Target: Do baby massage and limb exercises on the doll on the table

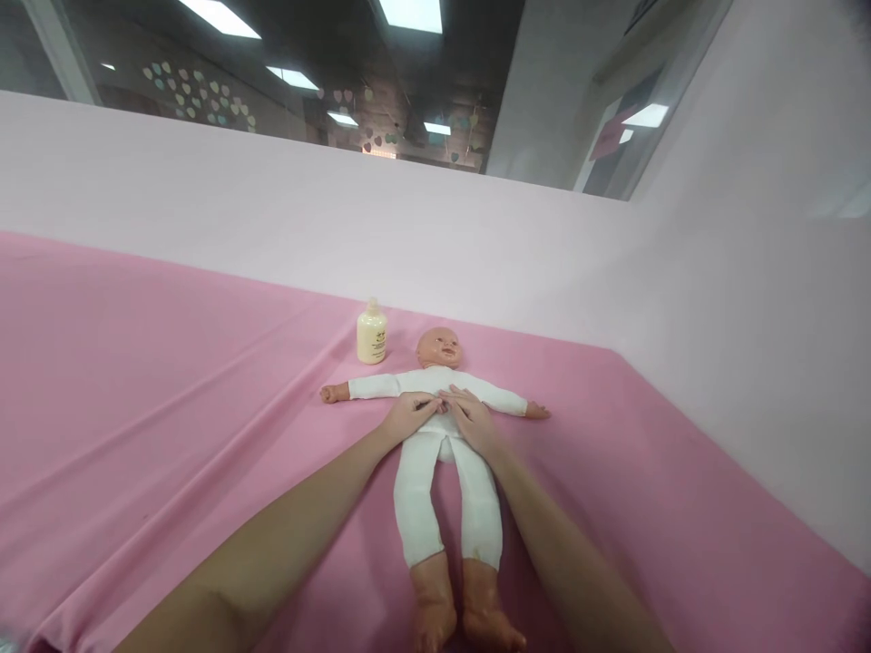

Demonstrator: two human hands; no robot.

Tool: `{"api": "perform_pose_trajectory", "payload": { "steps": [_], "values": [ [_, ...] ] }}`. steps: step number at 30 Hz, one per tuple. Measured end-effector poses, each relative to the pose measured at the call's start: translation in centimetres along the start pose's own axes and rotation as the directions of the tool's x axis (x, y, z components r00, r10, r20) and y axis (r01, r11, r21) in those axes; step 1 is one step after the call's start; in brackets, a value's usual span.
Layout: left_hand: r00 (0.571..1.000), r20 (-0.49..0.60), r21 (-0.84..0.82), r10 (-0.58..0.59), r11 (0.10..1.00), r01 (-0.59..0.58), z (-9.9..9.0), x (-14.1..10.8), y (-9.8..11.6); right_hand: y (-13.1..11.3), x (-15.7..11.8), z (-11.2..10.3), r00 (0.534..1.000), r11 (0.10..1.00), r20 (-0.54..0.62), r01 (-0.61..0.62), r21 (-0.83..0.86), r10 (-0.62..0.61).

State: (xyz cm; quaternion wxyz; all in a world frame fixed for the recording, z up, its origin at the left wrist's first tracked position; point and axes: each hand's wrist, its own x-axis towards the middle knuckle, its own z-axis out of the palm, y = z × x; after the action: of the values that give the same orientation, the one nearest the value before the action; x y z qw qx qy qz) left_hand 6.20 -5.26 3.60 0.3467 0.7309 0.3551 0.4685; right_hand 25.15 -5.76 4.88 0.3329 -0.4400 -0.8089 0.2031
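A baby doll (418, 499) with a hard plastic head, hands and feet and a white cloth body lies on its back, head away from me. Its arms stretch out to both sides and its legs point toward me. My left hand (410, 415) rests on the doll's torso from the left, fingers laid toward the middle. From the right, my right hand (471, 419) lies on the same torso with fingers extended. The fingertips of both hands come close together over the belly. Neither hand grips anything.
A cream-coloured bottle (371, 337) with dark print stands left of the doll's head. Pink cloth (204, 390) with long folds covers the surface. Behind it rises a white wall (306, 218) with a window (381, 91) above; another white wall (762, 345) borders the right side.
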Motion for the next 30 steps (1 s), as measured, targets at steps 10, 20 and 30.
{"api": "perform_pose_trajectory", "payload": {
  "steps": [10,20,30],
  "values": [
    [0.993,-0.08,0.159,0.082,0.985,-0.068,-0.4,-0.4,0.8,-3.3,-1.4,0.6,0.984,0.998,-0.172,0.031,-0.045,-0.038],
    [0.991,0.103,0.241,0.089,0.964,-0.112,-0.6,-0.3,0.8,-3.9,-0.9,-0.6,0.978,0.913,0.136,0.091,0.397,-0.156],
    [0.984,-0.078,0.351,-0.163,0.919,0.18,-0.5,0.4,-2.0,-2.7,-0.8,0.0,0.972,0.709,0.236,-0.166,0.685,-0.001]
  ]
}}
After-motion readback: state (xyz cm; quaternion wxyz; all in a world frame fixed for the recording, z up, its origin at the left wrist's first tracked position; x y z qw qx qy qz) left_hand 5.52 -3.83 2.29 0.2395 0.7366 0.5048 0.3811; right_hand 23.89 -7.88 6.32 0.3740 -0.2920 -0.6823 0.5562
